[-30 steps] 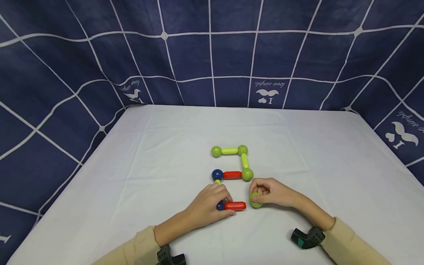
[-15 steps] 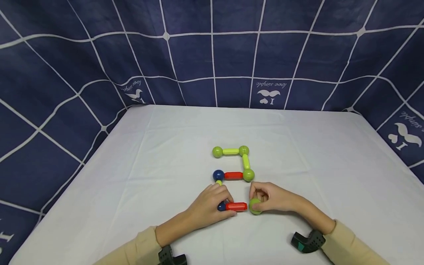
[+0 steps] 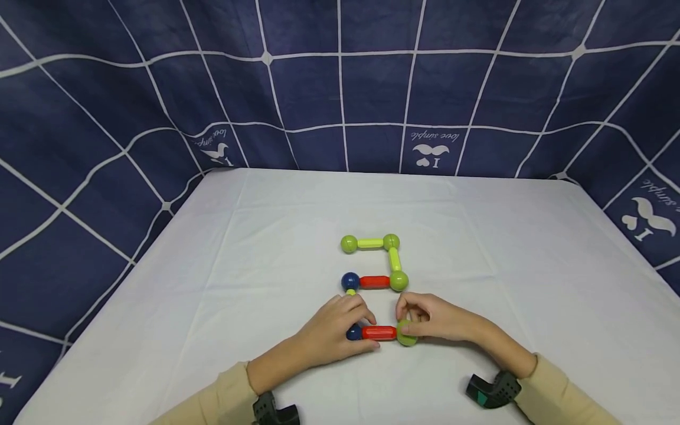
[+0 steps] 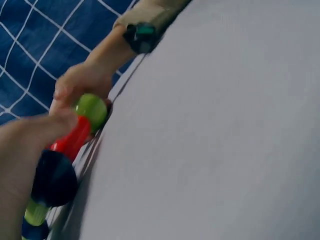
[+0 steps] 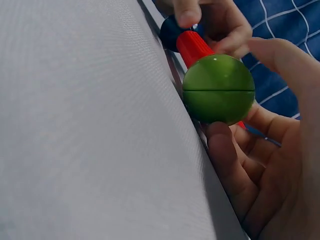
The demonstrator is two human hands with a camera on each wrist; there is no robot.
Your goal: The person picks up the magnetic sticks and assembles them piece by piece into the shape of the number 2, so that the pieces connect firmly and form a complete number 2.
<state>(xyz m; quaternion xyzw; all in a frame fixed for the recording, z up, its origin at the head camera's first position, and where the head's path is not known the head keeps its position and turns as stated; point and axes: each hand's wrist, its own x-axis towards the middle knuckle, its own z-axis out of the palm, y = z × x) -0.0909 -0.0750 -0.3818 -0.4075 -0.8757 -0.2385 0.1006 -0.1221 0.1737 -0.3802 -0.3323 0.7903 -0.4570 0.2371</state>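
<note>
In the head view my left hand (image 3: 332, 330) grips the left part of a red toy construction rod (image 3: 379, 333), with a dark blue ball (image 3: 354, 332) at its end under the fingers. My right hand (image 3: 446, 317) pinches a green ball (image 3: 407, 333) between thumb and fingers, right against the rod's other end. Seen from the right wrist, the green ball (image 5: 218, 89) meets the red rod (image 5: 193, 46). Beyond my left fingers, a short green rod (image 3: 350, 292) shows below another blue ball (image 3: 350, 281); the rest of it is hidden by the hand.
Ahead of the hands, the chain continues through another red rod (image 3: 374, 282), green balls (image 3: 398, 280) and light green rods (image 3: 370, 242) in a zigzag on the white tablecloth (image 3: 276, 236). A blue gridded curtain (image 3: 372, 88) borders the table's back and sides.
The green ball in my right hand has come toward me, then left, closing the gap to the red rod's end. My left hand has stayed nearly in place.
</note>
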